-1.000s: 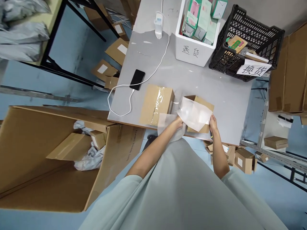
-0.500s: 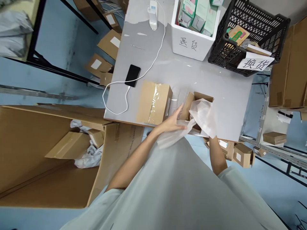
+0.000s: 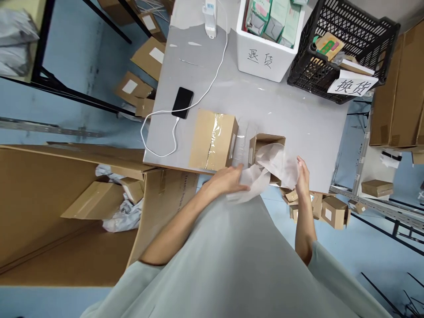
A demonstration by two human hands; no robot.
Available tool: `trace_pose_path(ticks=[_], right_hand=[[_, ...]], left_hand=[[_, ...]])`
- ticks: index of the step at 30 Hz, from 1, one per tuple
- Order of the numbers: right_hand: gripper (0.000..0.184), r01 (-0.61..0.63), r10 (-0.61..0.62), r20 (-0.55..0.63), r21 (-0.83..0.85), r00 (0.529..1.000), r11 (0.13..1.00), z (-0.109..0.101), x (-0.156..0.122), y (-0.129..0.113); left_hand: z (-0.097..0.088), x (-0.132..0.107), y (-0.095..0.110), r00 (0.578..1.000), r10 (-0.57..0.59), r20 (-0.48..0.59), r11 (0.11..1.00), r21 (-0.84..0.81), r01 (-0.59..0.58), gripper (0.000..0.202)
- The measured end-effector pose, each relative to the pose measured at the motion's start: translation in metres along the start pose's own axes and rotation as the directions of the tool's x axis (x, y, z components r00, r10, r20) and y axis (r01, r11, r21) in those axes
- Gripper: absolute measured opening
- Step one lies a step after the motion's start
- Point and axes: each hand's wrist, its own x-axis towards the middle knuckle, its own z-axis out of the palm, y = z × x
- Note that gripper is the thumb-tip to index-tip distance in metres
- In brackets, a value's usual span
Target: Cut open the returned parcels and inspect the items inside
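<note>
A thin, translucent white wrapping sheet (image 3: 274,159) drapes over the small open cardboard box (image 3: 266,139) at the table's front edge, hiding much of its inside. At the sheet's left end is my left hand (image 3: 228,179), thumb and fingers apart, touching or very near the sheet. My right hand (image 3: 302,176) stands beside the sheet's right edge with its fingers stretched up; whether they touch it is hard to see. A taped cardboard box (image 3: 212,139) lies just left of the open one.
On the grey table (image 3: 281,104) are a black phone (image 3: 183,102) with a white cable, a charger (image 3: 210,17), a white bin (image 3: 258,59) of green-and-white packs, and a black crate (image 3: 361,44). A large open carton (image 3: 76,260) stands left; several boxes lie on the floor.
My right hand has come out from behind the sheet and moved right. My left hand has shifted slightly down and left. The open box stands further left, its left flap no longer showing.
</note>
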Motion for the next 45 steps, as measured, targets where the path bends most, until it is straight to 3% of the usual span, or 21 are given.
trace_pose_path(ticks=[3,6,9,13,17,20,24,27,30,33,38,42,45], right_hand=[[0.075,0.073,-0.074,0.13,0.007,0.989,0.997,0.006,-0.002,-0.006],[0.066,0.229,-0.188,0.287,-0.117,0.939,0.966,0.014,-0.008,-0.013],[0.057,0.324,-0.261,0.257,-0.245,0.93,0.914,0.018,-0.007,-0.013],[0.067,0.365,-0.296,0.226,-0.399,0.928,0.841,0.025,0.001,-0.005],[0.076,0.285,-0.177,0.226,-0.664,0.958,0.691,0.051,0.008,-0.003],[0.068,0.208,-0.111,0.179,-0.745,0.978,0.634,0.07,0.013,-0.005],[0.057,0.243,-0.095,0.239,-0.728,0.966,0.641,0.074,0.017,-0.006],[0.045,0.307,-0.068,0.377,-0.621,0.924,0.722,0.071,0.018,-0.004],[0.037,0.314,-0.095,0.444,-0.449,0.891,0.837,0.072,0.019,0.003],[0.029,0.274,-0.141,0.407,-0.29,0.903,0.917,0.074,0.021,0.01],[0.03,0.207,-0.157,0.358,-0.106,0.92,0.973,0.072,0.019,0.015],[0.058,0.25,-0.186,0.272,-0.222,0.944,0.942,0.072,0.014,0.013],[0.084,0.23,-0.135,0.266,-0.369,0.954,0.9,0.076,0.017,0.003]], left_hand=[[0.011,0.003,0.002,0.998,0.021,0.055,0.988,-0.155,-0.012,0.025],[0.03,0.026,0.02,0.991,0.1,-0.084,0.933,-0.338,-0.122,0.021],[0.054,0.055,0.036,0.968,0.145,-0.202,0.9,-0.38,-0.214,0.038],[0.084,0.084,0.041,0.966,0.23,-0.12,0.949,-0.192,-0.25,0.075],[0.108,0.098,0.044,0.977,0.208,-0.048,0.965,0.174,-0.197,0.085],[0.117,0.102,0.043,0.985,0.17,-0.011,0.952,0.258,-0.162,0.091],[0.112,0.102,0.027,0.982,0.189,0.026,0.981,0.038,-0.19,0.089],[0.097,0.097,0.014,0.965,0.253,0.074,0.965,-0.09,-0.246,0.116],[0.083,0.09,0.017,0.955,0.234,0.182,0.972,-0.019,-0.235,0.137],[0.077,0.087,0.037,0.97,0.162,0.181,0.959,0.2,-0.198,0.118],[0.072,0.095,0.066,0.988,0.1,0.117,0.904,0.405,-0.139,0.05],[0.064,0.101,0.068,0.998,0.058,-0.005,0.903,0.427,-0.05,0.04],[0.062,0.103,0.062,0.998,0.062,-0.02,0.918,0.393,-0.05,0.036]])
